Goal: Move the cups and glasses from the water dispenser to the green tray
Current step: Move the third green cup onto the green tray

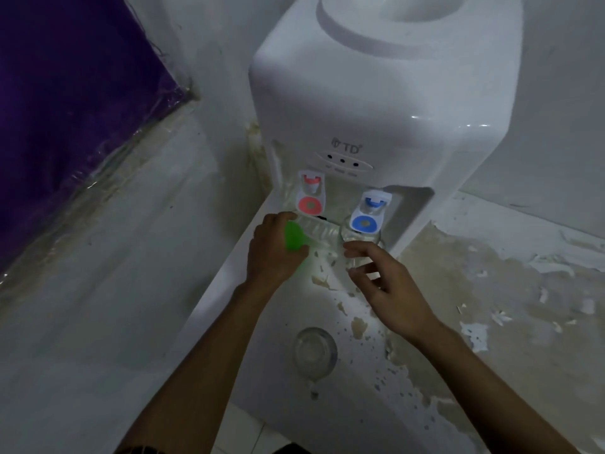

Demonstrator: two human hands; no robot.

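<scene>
A bright green plastic cup (293, 236) is clasped in the left hand (273, 249) below the red tap (310, 195) of the white water dispenser (376, 103); a clear glass (360, 239), standing under the blue tap (368, 213), is touched by the spread fingers of the right hand (389, 290); another clear glass (315, 352) is seen upright on the peeling ledge (442, 273) nearer the viewer.

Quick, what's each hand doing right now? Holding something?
Left hand: closed around a green cup at the dispenser.
Right hand: fingers open, touching a clear glass under the blue tap, not gripping it yet.
</scene>
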